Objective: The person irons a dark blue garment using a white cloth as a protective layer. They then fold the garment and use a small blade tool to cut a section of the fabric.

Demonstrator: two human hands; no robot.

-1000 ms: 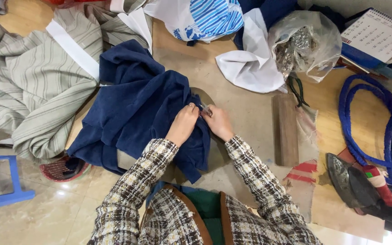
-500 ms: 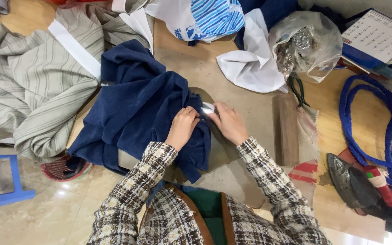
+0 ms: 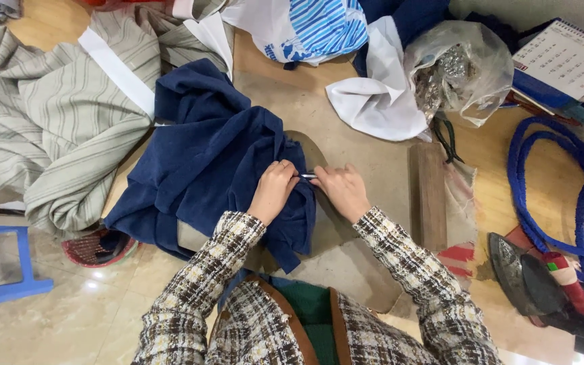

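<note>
A dark blue garment (image 3: 204, 162) lies bunched on the padded work surface (image 3: 366, 169). My left hand (image 3: 273, 191) pinches its right edge, fingers closed on the cloth. My right hand (image 3: 343, 190) sits just to the right of it, holding a small thin metal tool (image 3: 307, 176) whose tip points left at the cloth edge between the two hands. Both sleeves are checked tweed.
Striped grey-green fabric (image 3: 42, 128) is heaped at the left. A white cloth (image 3: 380, 101), clear plastic bag (image 3: 461, 67) and striped bag (image 3: 319, 27) lie at the back. A wooden block (image 3: 430, 196), blue cord (image 3: 542, 189) and iron (image 3: 542, 284) are at the right. A blue stool (image 3: 1, 263) stands lower left.
My right hand has drawn slightly to the right, away from the left hand, and the thin metal tool now shows between them. The blue garment has barely shifted.
</note>
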